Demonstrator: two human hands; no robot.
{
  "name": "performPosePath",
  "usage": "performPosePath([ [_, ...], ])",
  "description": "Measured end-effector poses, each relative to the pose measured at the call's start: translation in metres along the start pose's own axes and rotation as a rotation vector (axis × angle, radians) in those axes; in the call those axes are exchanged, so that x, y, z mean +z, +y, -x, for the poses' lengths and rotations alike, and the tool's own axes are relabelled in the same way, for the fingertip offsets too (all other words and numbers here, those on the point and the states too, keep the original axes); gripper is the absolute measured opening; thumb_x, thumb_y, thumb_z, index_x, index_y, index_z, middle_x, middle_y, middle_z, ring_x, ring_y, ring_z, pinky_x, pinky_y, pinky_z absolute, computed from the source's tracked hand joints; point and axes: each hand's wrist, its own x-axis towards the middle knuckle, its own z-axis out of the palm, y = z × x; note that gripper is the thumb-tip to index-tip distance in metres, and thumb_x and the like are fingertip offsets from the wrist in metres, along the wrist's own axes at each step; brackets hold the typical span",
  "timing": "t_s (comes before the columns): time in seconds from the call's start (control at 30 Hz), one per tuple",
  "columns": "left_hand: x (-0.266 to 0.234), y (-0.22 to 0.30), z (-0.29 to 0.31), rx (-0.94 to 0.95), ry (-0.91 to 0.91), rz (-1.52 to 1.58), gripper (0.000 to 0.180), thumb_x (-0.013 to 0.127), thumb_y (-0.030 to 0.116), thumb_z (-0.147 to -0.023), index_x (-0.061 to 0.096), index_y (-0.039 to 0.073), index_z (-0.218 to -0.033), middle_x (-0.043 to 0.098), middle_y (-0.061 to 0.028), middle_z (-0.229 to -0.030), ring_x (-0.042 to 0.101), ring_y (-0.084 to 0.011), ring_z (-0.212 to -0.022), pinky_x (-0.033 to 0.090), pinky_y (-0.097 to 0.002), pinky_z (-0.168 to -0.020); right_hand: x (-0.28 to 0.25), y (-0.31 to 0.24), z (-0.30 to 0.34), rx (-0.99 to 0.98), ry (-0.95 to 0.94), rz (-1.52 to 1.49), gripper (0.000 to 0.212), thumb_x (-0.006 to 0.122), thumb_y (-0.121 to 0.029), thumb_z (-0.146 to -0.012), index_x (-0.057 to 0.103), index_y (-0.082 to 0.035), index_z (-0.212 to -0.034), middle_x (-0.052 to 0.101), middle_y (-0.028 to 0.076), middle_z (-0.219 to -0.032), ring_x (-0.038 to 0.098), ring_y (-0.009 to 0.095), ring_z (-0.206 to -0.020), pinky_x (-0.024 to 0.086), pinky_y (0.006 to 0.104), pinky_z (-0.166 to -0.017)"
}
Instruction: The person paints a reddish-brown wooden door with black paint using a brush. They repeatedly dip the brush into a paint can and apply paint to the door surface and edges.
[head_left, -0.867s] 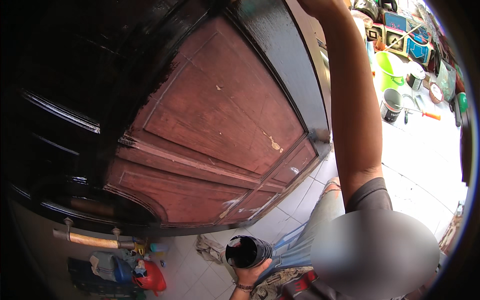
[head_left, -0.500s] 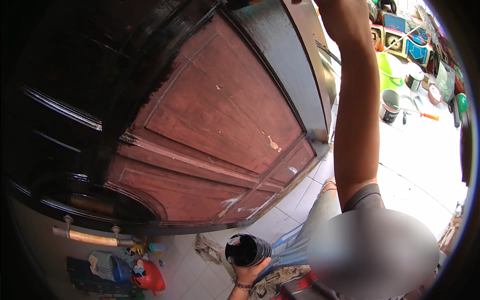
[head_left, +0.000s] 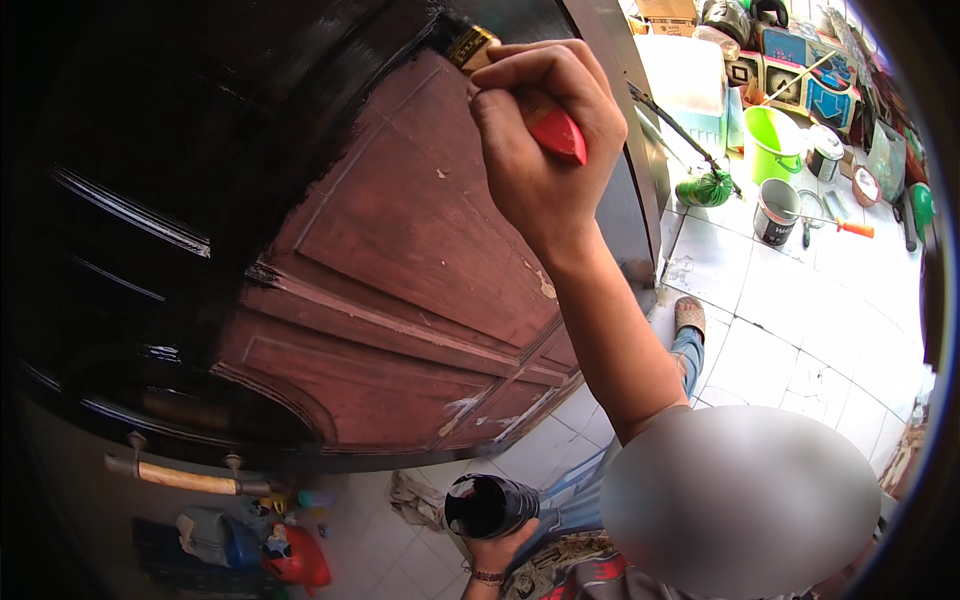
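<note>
My right hand (head_left: 550, 140) grips a paintbrush (head_left: 556, 132) by its red-tipped handle. The bristles meet the upper part of a wooden door (head_left: 430, 230), where wet black paint borders the bare reddish-brown panel. Low in the view, my left hand (head_left: 505, 545) is wrapped around a dark can (head_left: 490, 506) with black paint inside. Glossy black covers the door's left side and top, while the reddish panels with small pale chips are unpainted. A door handle (head_left: 190, 478) with a wooden grip sticks out at the lower left.
On the white tiled floor at right stand a lime-green bucket (head_left: 772, 140), an open grey can (head_left: 776, 212) and an orange-handled tool (head_left: 855, 229). A green tied bag (head_left: 705, 188) lies near the door frame. A red bag (head_left: 298, 560) and a cloth (head_left: 415, 498) lie below the door.
My right hand has come from the top edge down and left, bringing the brush onto the door's upper part. The left hand and can have shifted slightly.
</note>
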Motion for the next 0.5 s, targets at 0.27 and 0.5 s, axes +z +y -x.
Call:
performPosePath([
  [0.27,0.004,0.012,-0.005,-0.009,-0.047,-0.021,0.099,0.097,0.02,-0.061,0.04,0.002,-0.14,0.052,-0.008,-0.13,0.051,-0.0208,-0.122,0.038,-0.0399,-0.111,0.009,0.004,0.018,0.143,0.042,-0.236,0.01,0.065,0.007,-0.068,0.066,-0.002,-0.074,0.065,0.01,-0.083,0.066,0.022,-0.079,0.053,0.0332,-0.073],
  [0.5,0.004,-0.001,-0.002,-0.051,0.025,-0.024,0.098,0.096,0.028,-0.06,0.044,-0.001,-0.139,0.053,-0.0116,-0.132,0.049,-0.0258,-0.127,0.033,-0.041,-0.114,0.007,0.016,0.016,0.068,-0.137,-0.317,0.005,0.066,0.005,-0.076,0.068,0.001,-0.079,0.068,0.012,-0.095,0.065,0.017,-0.09,0.052,0.029,-0.081],
])
